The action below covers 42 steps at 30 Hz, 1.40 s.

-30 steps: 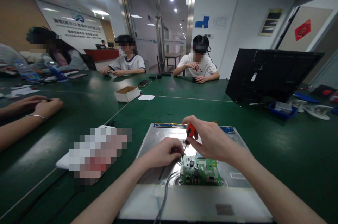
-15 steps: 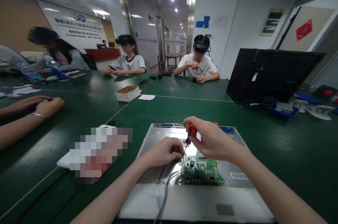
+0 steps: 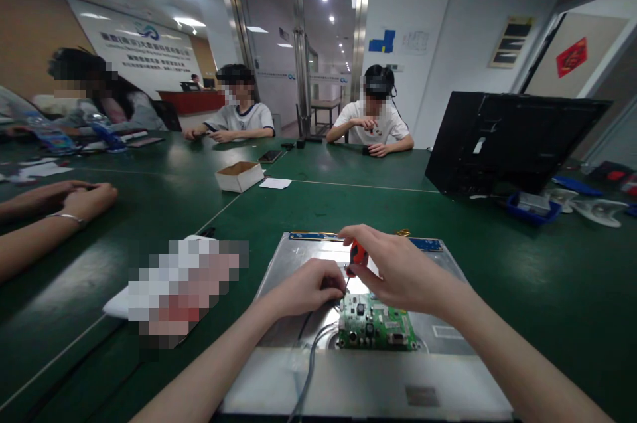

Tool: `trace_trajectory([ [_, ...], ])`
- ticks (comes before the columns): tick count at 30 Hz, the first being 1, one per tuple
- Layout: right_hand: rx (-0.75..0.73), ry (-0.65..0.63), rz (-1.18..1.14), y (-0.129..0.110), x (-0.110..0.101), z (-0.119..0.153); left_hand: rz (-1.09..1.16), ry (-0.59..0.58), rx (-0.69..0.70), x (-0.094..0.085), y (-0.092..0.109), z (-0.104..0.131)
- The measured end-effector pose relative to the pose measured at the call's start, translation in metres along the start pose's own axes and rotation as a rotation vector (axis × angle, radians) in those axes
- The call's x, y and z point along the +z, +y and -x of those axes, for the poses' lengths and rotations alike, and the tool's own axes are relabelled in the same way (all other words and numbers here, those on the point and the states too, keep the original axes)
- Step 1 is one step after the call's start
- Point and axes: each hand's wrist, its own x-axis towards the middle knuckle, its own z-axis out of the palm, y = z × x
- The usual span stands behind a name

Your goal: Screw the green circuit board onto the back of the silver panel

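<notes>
A red and black screwdriver (image 3: 357, 255) is gripped in my right hand (image 3: 398, 269), its thin shaft pointing down and slightly left. The tip reaches the upper left corner of a green circuit board (image 3: 378, 325). Close beside that tip, the fingers of my left hand (image 3: 316, 287) are pinched together at the board's corner; what they hold, if anything, is hidden. The board lies on the silvery back of a flat display panel (image 3: 448, 383). Grey cables (image 3: 312, 366) run from the board's left side toward me.
Left of the panel lies a blurred-out white and pink item (image 3: 184, 290). Farther off are a white open box (image 3: 239, 177), a black monitor (image 3: 512, 141) and a blue tray (image 3: 532, 209). A co-worker's hands (image 3: 89, 200) rest at the left; other people sit across the green table (image 3: 323, 207).
My right hand has shifted slightly left and turned with the screwdriver, whose handle now shows lower and less. My left hand stays at the board's corner.
</notes>
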Motion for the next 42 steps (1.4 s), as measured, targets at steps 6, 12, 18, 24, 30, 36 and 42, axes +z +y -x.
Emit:
trace_trajectory([
  [6, 0.022, -0.005, 0.028, -0.002, 0.000, -0.002, -0.041, -0.013, 0.033, 0.001, -0.002, 0.000],
  [12, 0.023, 0.032, 0.223, -0.001, 0.003, -0.005, -0.097, 0.029, 0.087, 0.003, -0.003, 0.001],
  [18, -0.021, 0.045, 0.027, -0.002, 0.001, -0.003, -0.118, 0.055, 0.137, 0.005, -0.005, 0.002],
  [24, 0.028, 0.083, 0.054, 0.006, 0.006, -0.005, -0.216, 0.016, 0.120, 0.005, -0.005, 0.002],
  [30, 0.031, 0.060, 0.207, 0.004, 0.008, -0.006, -0.238, -0.008, 0.129, 0.005, -0.004, 0.002],
  [36, -0.021, 0.022, -0.034, -0.001, 0.001, -0.002, -0.246, 0.004, 0.142, 0.005, -0.007, 0.001],
  [42, -0.019, -0.004, -0.073, -0.001, 0.002, -0.002, -0.220, 0.003, 0.118, 0.007, -0.011, 0.001],
])
